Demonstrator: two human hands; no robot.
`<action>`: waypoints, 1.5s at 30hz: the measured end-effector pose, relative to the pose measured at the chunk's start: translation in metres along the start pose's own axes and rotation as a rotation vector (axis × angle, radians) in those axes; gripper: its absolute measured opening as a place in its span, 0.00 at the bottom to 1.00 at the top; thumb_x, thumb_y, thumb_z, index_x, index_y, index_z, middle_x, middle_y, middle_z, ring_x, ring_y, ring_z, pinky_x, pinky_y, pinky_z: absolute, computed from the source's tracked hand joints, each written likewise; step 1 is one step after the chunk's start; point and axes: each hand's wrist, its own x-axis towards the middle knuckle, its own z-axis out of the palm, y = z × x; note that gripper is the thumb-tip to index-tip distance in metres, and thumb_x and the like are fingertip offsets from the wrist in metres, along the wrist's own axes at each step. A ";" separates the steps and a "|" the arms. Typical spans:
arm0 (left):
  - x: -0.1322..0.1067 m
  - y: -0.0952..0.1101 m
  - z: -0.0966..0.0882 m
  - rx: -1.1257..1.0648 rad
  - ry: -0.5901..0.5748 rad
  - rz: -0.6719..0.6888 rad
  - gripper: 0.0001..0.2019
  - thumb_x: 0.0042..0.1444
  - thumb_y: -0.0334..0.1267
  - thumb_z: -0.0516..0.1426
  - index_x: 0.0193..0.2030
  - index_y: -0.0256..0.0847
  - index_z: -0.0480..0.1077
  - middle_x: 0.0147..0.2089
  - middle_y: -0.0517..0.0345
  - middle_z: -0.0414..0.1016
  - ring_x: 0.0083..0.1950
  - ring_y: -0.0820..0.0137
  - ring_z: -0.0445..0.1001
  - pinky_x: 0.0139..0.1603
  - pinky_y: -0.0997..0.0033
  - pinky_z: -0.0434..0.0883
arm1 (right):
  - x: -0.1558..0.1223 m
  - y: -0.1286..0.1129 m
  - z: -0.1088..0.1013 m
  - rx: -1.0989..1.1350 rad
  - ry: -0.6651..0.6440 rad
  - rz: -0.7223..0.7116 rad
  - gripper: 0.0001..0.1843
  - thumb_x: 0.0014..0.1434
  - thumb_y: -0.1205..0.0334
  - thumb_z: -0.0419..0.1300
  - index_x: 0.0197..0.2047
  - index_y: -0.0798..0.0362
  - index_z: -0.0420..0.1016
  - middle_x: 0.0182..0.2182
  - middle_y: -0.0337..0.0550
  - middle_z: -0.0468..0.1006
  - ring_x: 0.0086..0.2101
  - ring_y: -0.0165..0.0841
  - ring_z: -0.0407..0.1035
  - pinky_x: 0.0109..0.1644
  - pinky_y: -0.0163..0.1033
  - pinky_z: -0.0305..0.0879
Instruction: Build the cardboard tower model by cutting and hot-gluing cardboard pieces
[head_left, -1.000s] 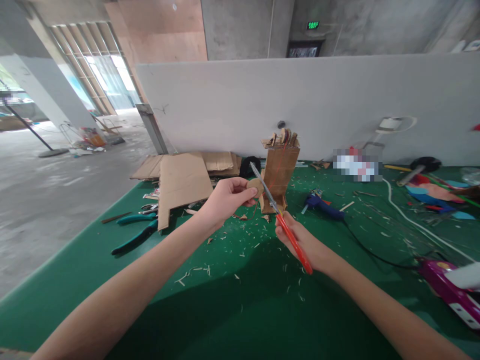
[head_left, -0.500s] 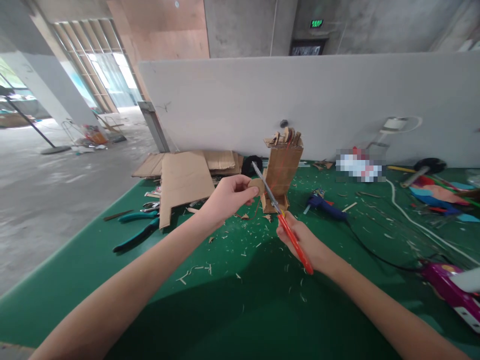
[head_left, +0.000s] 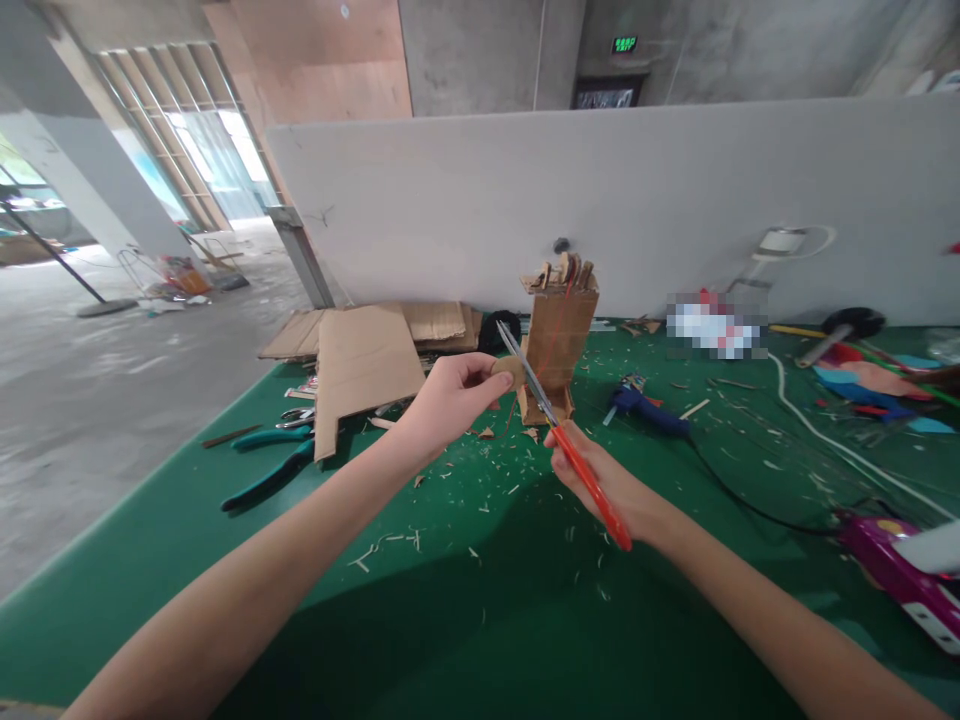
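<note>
My left hand (head_left: 450, 400) pinches a small round cardboard piece (head_left: 511, 371) above the green table (head_left: 465, 600). My right hand (head_left: 611, 480) grips red-handled scissors (head_left: 570, 450), whose metal blades reach up and left to the edge of the cardboard piece. Just behind both hands stands a tall cardboard box model (head_left: 556, 340) with strips sticking out of its top. Small cardboard trimmings (head_left: 480, 480) lie scattered on the mat under my hands.
Flat cardboard sheets (head_left: 367, 360) lie at the back left, teal pliers (head_left: 274, 465) in front of them. A blue glue gun (head_left: 645, 408) with a black cord lies right of the model. A purple tool (head_left: 896, 575) and coloured scraps (head_left: 870, 380) sit far right. A white partition (head_left: 637, 200) backs the table.
Both hands keep their grips in nearly the same place; the view shifts slightly.
</note>
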 end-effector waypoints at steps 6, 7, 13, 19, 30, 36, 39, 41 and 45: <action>0.000 -0.002 -0.001 0.007 -0.009 -0.012 0.07 0.53 0.39 0.56 0.28 0.40 0.70 0.25 0.60 0.67 0.28 0.75 0.65 0.28 0.73 0.62 | 0.005 0.013 0.005 -0.102 0.086 0.012 0.16 0.60 0.46 0.52 0.32 0.50 0.57 0.27 0.35 0.55 0.22 0.26 0.50 0.23 0.35 0.53; 0.000 -0.002 -0.001 0.007 -0.010 -0.023 0.07 0.53 0.39 0.56 0.28 0.39 0.70 0.25 0.60 0.67 0.27 0.75 0.65 0.28 0.73 0.61 | 0.005 0.012 0.007 -0.117 0.102 0.013 0.16 0.60 0.47 0.53 0.31 0.50 0.57 0.28 0.35 0.55 0.23 0.26 0.50 0.23 0.35 0.53; -0.001 -0.002 0.001 -0.053 -0.018 -0.060 0.08 0.53 0.40 0.56 0.27 0.39 0.68 0.25 0.61 0.65 0.27 0.75 0.64 0.27 0.73 0.61 | 0.005 0.004 0.009 -0.154 0.139 -0.053 0.17 0.62 0.46 0.47 0.30 0.50 0.57 0.29 0.37 0.56 0.25 0.28 0.53 0.28 0.38 0.58; 0.003 -0.005 0.000 -0.178 -0.020 -0.085 0.04 0.51 0.36 0.56 0.29 0.39 0.70 0.30 0.58 0.69 0.31 0.75 0.68 0.33 0.74 0.69 | -0.002 -0.011 -0.003 -0.030 -0.036 0.001 0.18 0.61 0.43 0.49 0.40 0.49 0.55 0.27 0.35 0.57 0.25 0.29 0.55 0.29 0.38 0.60; 0.003 -0.003 0.001 -0.372 -0.015 -0.136 0.04 0.49 0.34 0.58 0.27 0.36 0.69 0.28 0.57 0.69 0.29 0.77 0.69 0.35 0.73 0.72 | -0.005 -0.012 -0.008 -0.087 -0.084 -0.009 0.21 0.61 0.39 0.45 0.42 0.49 0.55 0.27 0.36 0.55 0.26 0.30 0.54 0.28 0.39 0.59; 0.003 -0.006 0.002 -0.357 -0.021 -0.118 0.04 0.50 0.34 0.58 0.27 0.37 0.70 0.26 0.59 0.68 0.28 0.76 0.69 0.34 0.72 0.71 | -0.005 -0.007 -0.007 -0.125 -0.051 -0.026 0.21 0.61 0.39 0.44 0.43 0.49 0.56 0.29 0.37 0.56 0.27 0.31 0.54 0.30 0.40 0.59; 0.003 -0.008 0.004 -0.344 -0.027 -0.105 0.03 0.50 0.34 0.57 0.28 0.38 0.70 0.26 0.59 0.68 0.28 0.76 0.69 0.34 0.72 0.71 | -0.005 -0.008 -0.007 -0.099 -0.043 -0.034 0.21 0.61 0.39 0.45 0.43 0.49 0.56 0.29 0.37 0.56 0.27 0.31 0.55 0.31 0.40 0.60; 0.002 -0.008 0.005 -0.325 -0.027 -0.101 0.03 0.50 0.34 0.57 0.27 0.38 0.69 0.26 0.59 0.68 0.28 0.76 0.69 0.34 0.72 0.71 | -0.005 -0.008 -0.007 -0.058 -0.055 -0.018 0.21 0.60 0.39 0.46 0.42 0.49 0.55 0.28 0.35 0.55 0.26 0.30 0.54 0.30 0.39 0.59; 0.002 -0.007 0.005 -0.284 -0.024 -0.087 0.04 0.50 0.34 0.56 0.26 0.39 0.68 0.25 0.60 0.68 0.28 0.75 0.70 0.33 0.72 0.70 | -0.003 -0.006 -0.005 -0.037 -0.059 0.029 0.19 0.60 0.41 0.48 0.40 0.48 0.55 0.28 0.35 0.56 0.25 0.29 0.53 0.28 0.38 0.58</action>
